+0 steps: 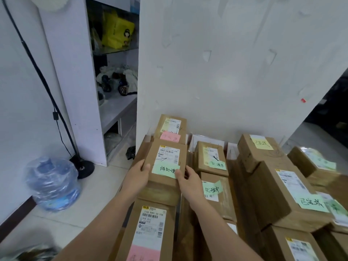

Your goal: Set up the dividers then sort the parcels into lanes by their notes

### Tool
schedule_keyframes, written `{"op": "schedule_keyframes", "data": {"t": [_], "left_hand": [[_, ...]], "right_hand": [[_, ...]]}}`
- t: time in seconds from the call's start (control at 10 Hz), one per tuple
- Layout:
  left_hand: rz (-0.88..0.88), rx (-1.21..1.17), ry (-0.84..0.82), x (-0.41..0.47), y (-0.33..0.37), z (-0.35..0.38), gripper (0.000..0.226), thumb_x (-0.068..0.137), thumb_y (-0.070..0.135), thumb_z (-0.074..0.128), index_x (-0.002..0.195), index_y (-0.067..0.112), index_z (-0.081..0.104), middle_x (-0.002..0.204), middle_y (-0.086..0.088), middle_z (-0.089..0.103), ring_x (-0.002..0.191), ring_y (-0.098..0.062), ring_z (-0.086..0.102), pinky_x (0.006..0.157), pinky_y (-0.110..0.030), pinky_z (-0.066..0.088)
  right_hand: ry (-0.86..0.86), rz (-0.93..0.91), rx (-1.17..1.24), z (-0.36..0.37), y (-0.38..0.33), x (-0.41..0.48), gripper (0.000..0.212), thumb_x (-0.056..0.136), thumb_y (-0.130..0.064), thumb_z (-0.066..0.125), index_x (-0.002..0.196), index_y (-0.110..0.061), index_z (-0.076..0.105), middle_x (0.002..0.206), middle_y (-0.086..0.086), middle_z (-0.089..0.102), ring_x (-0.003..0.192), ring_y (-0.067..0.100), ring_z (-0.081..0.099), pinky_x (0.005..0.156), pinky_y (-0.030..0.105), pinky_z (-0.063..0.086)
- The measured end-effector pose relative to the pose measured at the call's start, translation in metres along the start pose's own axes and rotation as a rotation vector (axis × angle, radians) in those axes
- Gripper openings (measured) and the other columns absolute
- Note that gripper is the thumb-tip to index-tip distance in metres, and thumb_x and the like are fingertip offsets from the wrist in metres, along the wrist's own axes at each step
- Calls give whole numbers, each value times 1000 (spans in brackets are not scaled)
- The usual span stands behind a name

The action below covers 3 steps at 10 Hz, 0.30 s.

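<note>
Left hand: your left hand [136, 175] grips the left edge of the held parcel [167, 155], thumb on top, fingers curled out of sight under the side.
Right hand: your right hand [188, 180] grips the right edge of the same box, thumb lying on the corner of its green note [165, 171], fingers wrapped round the side.
Held parcel: brown carton, shipping label up, in the left row of the parcels, over another brown box; cannot tell if it rests on that box or is held clear.
Left row: behind it, at the wall [226, 63], the far parcel [172, 127] with a pink note [170, 137]; nearest you, the near parcel [148, 228] with a pink slip [145, 253] at its near end.
Middle row: two cartons, one behind the other, just right of your right hand: the back carton [211, 153] and the front carton [220, 206], each with a green handwritten tag.
Right rows: the yellow-note parcel [263, 157] by the wall, and the big parcel [278, 196] tilted in front of it with a green tag; more cartons beyond, partly cut off.
Base: you can't tell what the parcels stand on; it's hidden.
Floor left: a water bottle [52, 183] in plastic wrap and a black lamp stand [82, 167], well apart from the parcels.
Shelf: a white shelf unit [75, 72] holds a yellow bag [117, 32].
</note>
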State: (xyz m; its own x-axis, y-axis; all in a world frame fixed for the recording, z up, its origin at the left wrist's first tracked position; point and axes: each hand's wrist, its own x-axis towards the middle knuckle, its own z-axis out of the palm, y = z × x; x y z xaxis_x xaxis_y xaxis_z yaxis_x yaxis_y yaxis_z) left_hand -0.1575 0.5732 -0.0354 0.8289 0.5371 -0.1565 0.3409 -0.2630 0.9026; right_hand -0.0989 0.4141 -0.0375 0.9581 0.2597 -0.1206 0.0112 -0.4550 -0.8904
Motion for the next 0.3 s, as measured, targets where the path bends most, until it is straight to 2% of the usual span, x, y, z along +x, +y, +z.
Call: {"op": "schedule_keyframes", "data": {"t": [0.1, 0.2, 0.3], "left_hand": [[9, 101, 14, -6, 9, -2, 46, 104, 32, 36, 149, 20, 37, 148, -1, 46, 133, -22, 44, 102, -35, 36], [110, 203, 53, -20, 22, -3, 45, 105, 29, 40, 147, 13, 38, 149, -2, 44, 135, -20, 41, 100, -28, 33], [229, 235, 115, -38, 38, -2, 36, 103, 23, 46, 137, 13, 50, 136, 0, 54, 125, -17, 49, 87, -20, 32]], "right_hand": [[-9, -17, -63, -4, -2, -5, 38, 99, -39, 51, 135, -28, 48, 128, -10, 61, 116, 10, 57, 92, 32, 52], [-3, -34, -140, -12, 0, -12, 54, 98, -41, 51, 147, -24, 37, 144, -6, 50, 132, 16, 47, 105, 39, 45], [16, -78, -223, -24, -1, -23, 62, 97, -41, 54, 151, -23, 30, 152, -5, 41, 139, 17, 38, 109, 38, 37]]}}
